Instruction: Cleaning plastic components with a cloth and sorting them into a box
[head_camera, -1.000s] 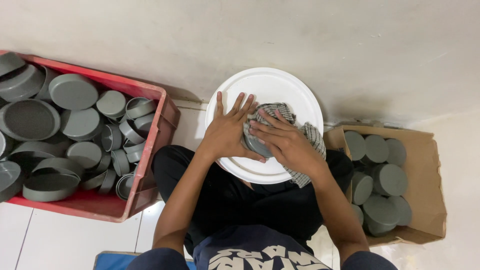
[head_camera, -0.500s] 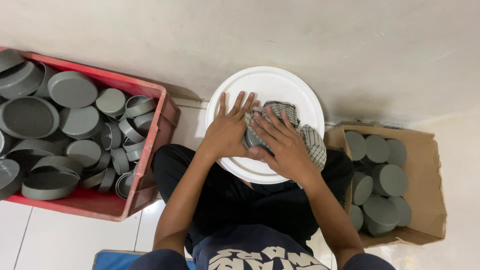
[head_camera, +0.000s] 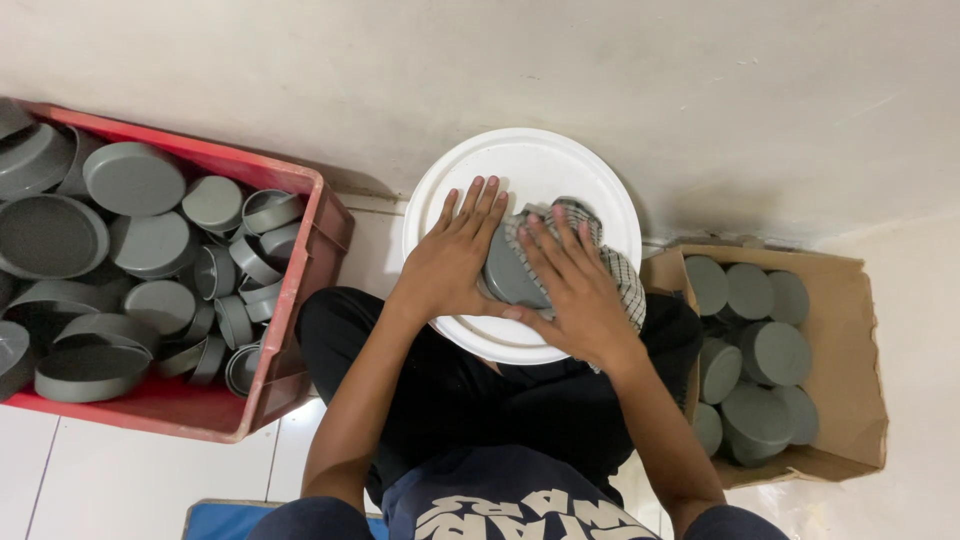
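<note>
The person sits on the floor with a white round bucket lid (head_camera: 520, 165) across the lap, and both hands are down on top of it. The left hand (head_camera: 455, 255) lies flat with its fingers spread and straight, palm pressed to the lid, its fingertips just beside a grey round cap (head_camera: 512, 275) and touching its left edge; it grips nothing. The right hand (head_camera: 570, 285) is spread over a checked cloth (head_camera: 615, 265), pressing the cloth down onto the cap, fingers splayed rather than curled, so it covers the cloth and cap more than it clasps them. The cap sits near the middle of the lid, mostly hidden under that cloth and hand, only its left part showing.

To the person's left stands a red plastic crate (head_camera: 300, 300) heaped with grey caps of several sizes (head_camera: 130, 180), some face up, some on edge. To the right is an open cardboard box (head_camera: 860, 350) holding more grey caps (head_camera: 775, 355), packed closer together. A pale wall (head_camera: 700, 90) rises behind, and a blue strip (head_camera: 230, 520) shows at the lower edge by the left knee.
</note>
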